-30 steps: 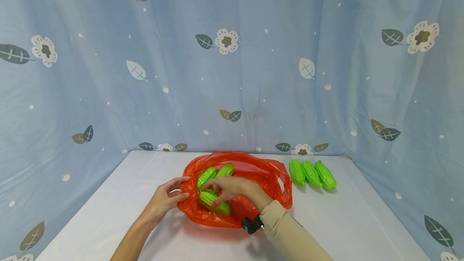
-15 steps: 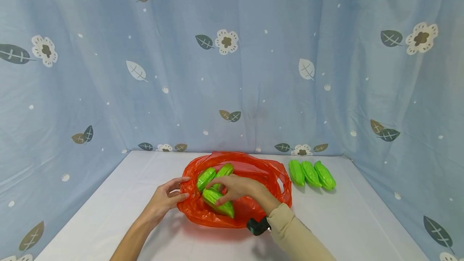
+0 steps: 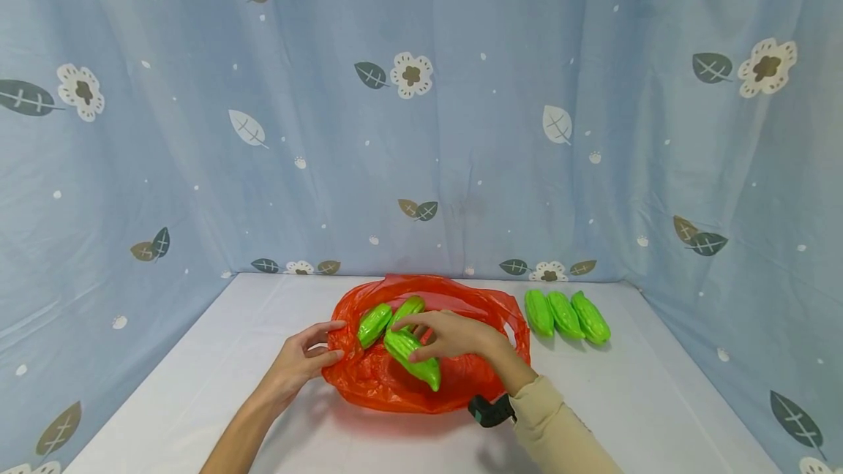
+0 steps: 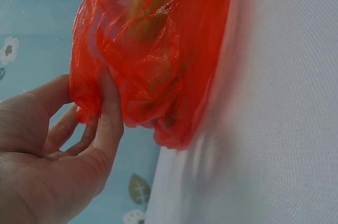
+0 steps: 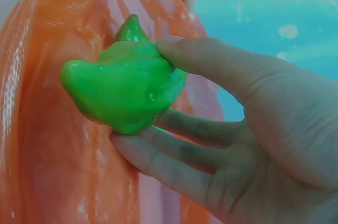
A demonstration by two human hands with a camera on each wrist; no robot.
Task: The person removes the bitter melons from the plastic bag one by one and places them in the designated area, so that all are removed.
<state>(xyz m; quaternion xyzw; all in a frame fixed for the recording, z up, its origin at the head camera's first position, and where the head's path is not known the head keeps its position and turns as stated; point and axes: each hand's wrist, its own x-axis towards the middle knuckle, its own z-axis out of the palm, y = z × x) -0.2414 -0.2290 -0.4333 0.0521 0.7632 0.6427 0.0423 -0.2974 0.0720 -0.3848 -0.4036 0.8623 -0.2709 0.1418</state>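
A red plastic bag (image 3: 369, 390) lies with its mouth spread on the white table. My left hand (image 3: 299, 360) pinches the bag's left rim; thumb and fingers grip the film in the left wrist view (image 4: 79, 145). Between thumb and fingers, my right hand (image 3: 454, 335) holds a bright green bitter melon (image 3: 400, 346), its pointed end tilted down and right over the bag's opening. In the right wrist view this bitter melon (image 5: 121, 86) hangs before the bag. Two more bitter melons, one on the left (image 3: 375, 324) and one behind the fingers (image 3: 408, 306), lie inside the bag.
Three bitter melons lie side by side right of the bag: one nearest it (image 3: 540, 313), one in the middle (image 3: 565, 315) and one outermost (image 3: 590, 319). A blue printed curtain (image 3: 421, 130) encloses the white table (image 3: 658, 401) at the back and sides.
My right hand has lifted the bitter melon from beside the other two and carried it rightward. The left hand stays at the bag's rim.
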